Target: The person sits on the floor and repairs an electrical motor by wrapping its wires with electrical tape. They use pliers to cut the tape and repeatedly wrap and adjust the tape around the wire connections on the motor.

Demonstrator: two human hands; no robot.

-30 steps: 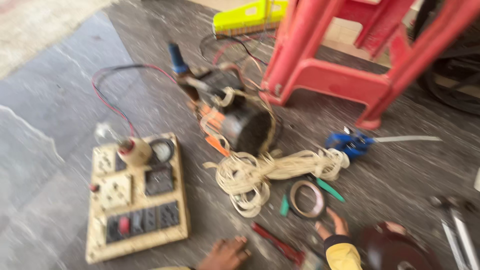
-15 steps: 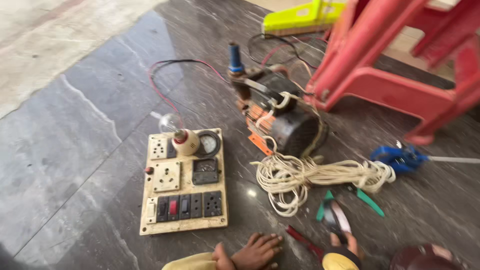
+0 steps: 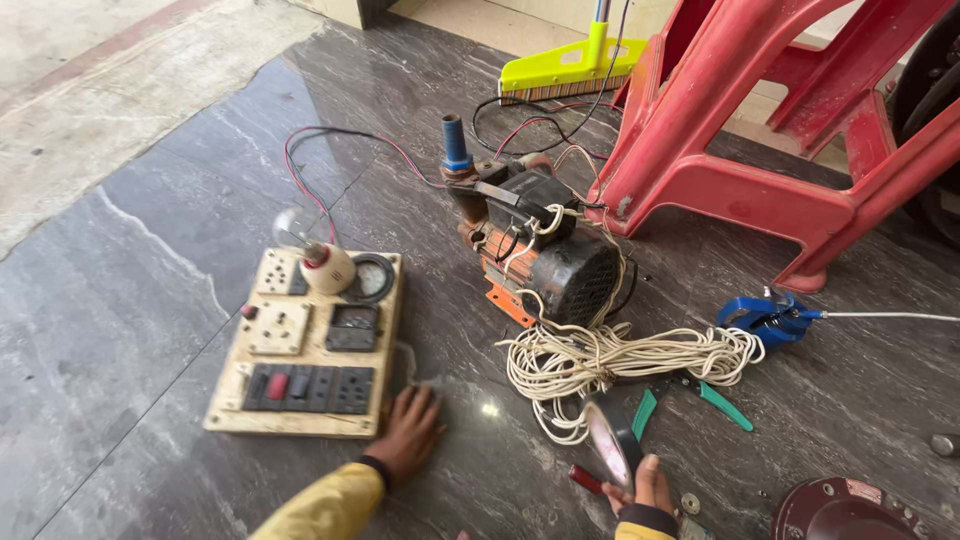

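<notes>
My left hand [image 3: 408, 432] rests flat on the dark stone floor, touching the near right corner of a wooden switchboard [image 3: 312, 345] with sockets, switches, meters and a bulb holder [image 3: 325, 267]. My right hand [image 3: 645, 488] holds up a roll of black tape [image 3: 612, 443] at the bottom of the view. A small black and orange motor pump [image 3: 545, 255] stands on the floor behind a bundle of white cord [image 3: 610, 360]. Green-handled pliers [image 3: 690, 398] lie beside the tape roll.
A red plastic stool [image 3: 760, 120] stands at the right rear, a yellow broom head [image 3: 570, 70] behind it. A blue clamp tool [image 3: 768, 318] lies right of the cord. A red-handled tool [image 3: 585, 480] and a dark red round cover [image 3: 850, 510] lie near my right hand.
The view has shifted so everything sits further right and closer. My left hand has reached forward to the switchboard's corner. My right hand has lifted the tape roll off the floor.
</notes>
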